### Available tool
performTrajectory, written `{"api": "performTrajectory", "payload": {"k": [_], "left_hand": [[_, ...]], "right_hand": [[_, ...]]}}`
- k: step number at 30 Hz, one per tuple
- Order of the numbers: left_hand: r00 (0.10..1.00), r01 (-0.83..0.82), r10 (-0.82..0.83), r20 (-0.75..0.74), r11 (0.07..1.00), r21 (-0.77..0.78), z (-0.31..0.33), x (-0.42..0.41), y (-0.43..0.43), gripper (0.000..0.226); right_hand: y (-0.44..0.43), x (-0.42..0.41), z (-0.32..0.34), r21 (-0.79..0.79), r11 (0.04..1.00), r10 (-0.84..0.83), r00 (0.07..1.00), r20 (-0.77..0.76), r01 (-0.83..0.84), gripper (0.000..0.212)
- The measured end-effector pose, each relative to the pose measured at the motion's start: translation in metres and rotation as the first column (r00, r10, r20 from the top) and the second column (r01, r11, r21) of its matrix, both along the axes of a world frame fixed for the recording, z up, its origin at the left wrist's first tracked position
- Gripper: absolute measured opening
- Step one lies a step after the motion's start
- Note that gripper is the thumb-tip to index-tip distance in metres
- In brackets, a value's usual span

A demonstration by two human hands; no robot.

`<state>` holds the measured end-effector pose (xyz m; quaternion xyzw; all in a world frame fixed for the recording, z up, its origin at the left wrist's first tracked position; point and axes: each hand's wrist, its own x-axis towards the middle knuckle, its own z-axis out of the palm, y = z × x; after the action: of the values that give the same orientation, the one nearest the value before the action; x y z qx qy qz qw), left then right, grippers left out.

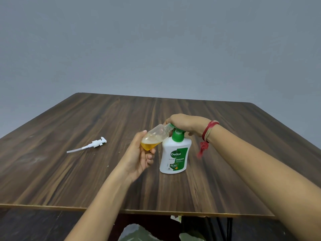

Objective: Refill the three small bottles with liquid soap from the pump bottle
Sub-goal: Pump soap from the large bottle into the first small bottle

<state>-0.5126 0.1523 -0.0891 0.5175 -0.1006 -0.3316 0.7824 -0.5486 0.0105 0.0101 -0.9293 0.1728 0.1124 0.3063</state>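
Note:
A white pump bottle (174, 156) with a green label and green pump head stands on the wooden table (86, 171). My left hand (139, 155) grips a small clear bottle (155, 137), tilted, with its open neck up against the pump's nozzle. Orange soap pools in the small bottle's lower end. My right hand (185, 124) rests on top of the green pump head with fingers curled over it. A red thread band circles my right wrist. No other small bottle is in view.
A loose white pump insert (90, 146) with its long dip tube lies on the table to the left. The table's front edge runs just below my forearms, and a grey wall stands behind the table.

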Motion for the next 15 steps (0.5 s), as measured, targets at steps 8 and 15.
{"api": "performTrajectory", "payload": {"k": [8, 15], "left_hand": [[1.000, 0.011, -0.011, 0.002, 1.000, -0.017, -0.0034, 0.0015, -0.0002, 0.036], [1.000, -0.010, 0.010, 0.010, 1.000, -0.011, 0.0005, 0.0014, -0.0003, 0.035]], "right_hand": [[0.0019, -0.0043, -0.0005, 0.043, 0.999, 0.005, 1.000, 0.021, -0.006, 0.035], [0.0016, -0.0060, 0.0006, 0.101, 0.995, 0.005, 0.998, 0.057, -0.011, 0.034]]}}
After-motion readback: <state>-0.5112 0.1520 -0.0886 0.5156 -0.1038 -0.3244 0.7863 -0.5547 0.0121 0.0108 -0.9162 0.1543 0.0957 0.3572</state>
